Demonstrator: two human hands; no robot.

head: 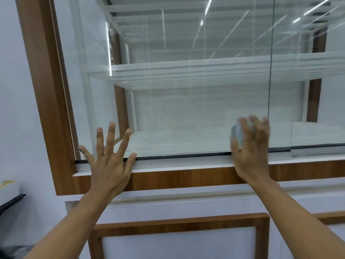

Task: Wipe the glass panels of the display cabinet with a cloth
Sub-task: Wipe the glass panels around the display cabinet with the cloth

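Observation:
The display cabinet has a brown wooden frame [46, 86] and sliding glass panels; the left glass panel [186, 101] fills the middle of the view. My left hand [110, 161] lies flat with fingers spread on the lower left corner of that panel. My right hand [250, 146], blurred, presses a small grey-blue cloth [238, 132] against the lower right of the same panel, close to its vertical edge. Most of the cloth is hidden under the fingers. A second glass panel [308, 90] overlaps on the right.
Inside the cabinet, a white shelf [186, 71] crosses at mid height. Below the frame there is a white wall strip and a wood-framed white door [177, 243]. A white wall [15, 109] stands at the left, with a black-edged ledge [11, 201] low down.

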